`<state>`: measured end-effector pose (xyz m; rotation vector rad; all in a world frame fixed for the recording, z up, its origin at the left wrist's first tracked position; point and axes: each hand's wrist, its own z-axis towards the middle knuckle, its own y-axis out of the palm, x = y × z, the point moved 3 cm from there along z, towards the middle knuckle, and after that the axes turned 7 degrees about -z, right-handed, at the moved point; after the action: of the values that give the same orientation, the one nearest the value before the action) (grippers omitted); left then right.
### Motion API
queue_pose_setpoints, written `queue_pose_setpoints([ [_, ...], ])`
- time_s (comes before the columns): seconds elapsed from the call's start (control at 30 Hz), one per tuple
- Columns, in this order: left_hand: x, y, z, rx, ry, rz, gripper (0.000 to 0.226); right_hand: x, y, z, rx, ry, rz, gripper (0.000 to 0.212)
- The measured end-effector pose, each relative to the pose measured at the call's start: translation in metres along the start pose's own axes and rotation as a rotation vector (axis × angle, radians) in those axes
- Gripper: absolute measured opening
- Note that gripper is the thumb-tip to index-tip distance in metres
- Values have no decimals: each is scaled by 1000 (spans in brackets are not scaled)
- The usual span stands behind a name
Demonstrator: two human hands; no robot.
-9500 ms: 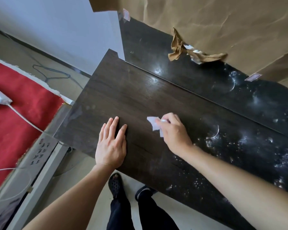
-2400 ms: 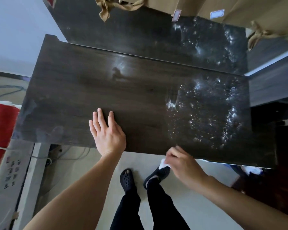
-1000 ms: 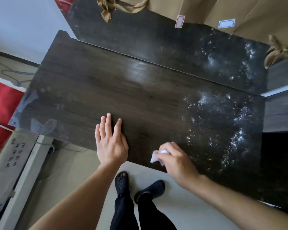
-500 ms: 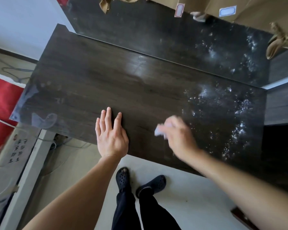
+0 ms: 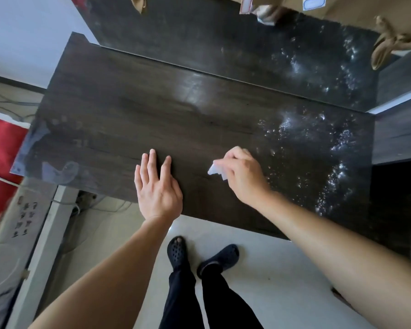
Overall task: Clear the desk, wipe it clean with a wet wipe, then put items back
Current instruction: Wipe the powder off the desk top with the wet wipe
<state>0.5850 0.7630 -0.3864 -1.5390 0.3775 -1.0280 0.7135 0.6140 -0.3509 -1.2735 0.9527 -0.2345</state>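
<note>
Rests the left hand (image 5: pixel 158 188) flat on the dark desk (image 5: pixel 128 119), fingers straight. Pinches a small white wet wipe (image 5: pixel 214 170) in the right hand (image 5: pixel 243 178), down on the desk top close by. Stands in black shoes (image 5: pixel 177 251) on the pale floor (image 5: pixel 266 257). Shiny specks (image 5: pixel 330 148) all over the desk's right side.

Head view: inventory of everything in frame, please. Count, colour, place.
desk: 1, dark brown wood, centre
glinting specks: many, whitish, desk's right part
wet wipe: 1, white, pinched in right hand
rear surface: 1, black, behind desk
brown paper: tan, top right
red-edged label: 1, white, top edge
blue-edged label: 1, white, top edge
cloth: 1, red, left edge
shoes: 2, black, floor below desk
left hand: 1, flat on desk's near edge
right hand: 1, pinching the wipe
</note>
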Motion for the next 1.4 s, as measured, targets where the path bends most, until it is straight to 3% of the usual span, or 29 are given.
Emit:
queue_pose_setpoints([
  [0.13,0,-1,-1,-14,-13,-1,46,-12,0,-109,-273,-133,16,17],
  [0.2,1,-1,0,-18,-17,-3,46,-7,-12,-121,-353,-210,37,20],
  [0.27,1,-2,0,-8,-20,-10,45,1,-27,-72,-251,-176,41,20],
  [0.37,1,-1,0,-1,-13,-17,44,17,-43,44,41,5,3,19],
  [0.5,-1,1,0,8,9,-13,43,43,-28,133,96,310,-92,21],
  [0.57,-3,2,0,2,10,-9,43,28,-13,118,48,194,-143,24],
  [0.67,-4,2,-1,-22,-2,-5,45,-1,-1,25,-28,-93,-84,26],
  [0.8,7,-1,-1,-13,-74,0,48,-5,-9,-114,-407,-328,-47,26],
  [0.87,24,3,-5,-31,-100,-29,52,11,-23,-124,-461,-372,-32,21],
  [0.9,34,6,-8,-55,-82,-39,53,22,-33,-110,-416,-315,-20,18],
  [1.0,51,17,-19,-92,-19,-15,50,80,-67,-16,-68,-27,-86,16],
  [1.1,48,21,-19,-42,-16,7,50,142,-96,76,246,375,-172,27],
  [1.17,49,22,-20,-29,-3,17,50,156,-90,92,409,537,-163,30],
  [1.3,49,23,-20,-48,-1,27,50,132,-50,70,380,513,-104,15],
  [1.4,49,22,-19,-56,-5,38,50,106,-53,33,70,296,-25,13],
])
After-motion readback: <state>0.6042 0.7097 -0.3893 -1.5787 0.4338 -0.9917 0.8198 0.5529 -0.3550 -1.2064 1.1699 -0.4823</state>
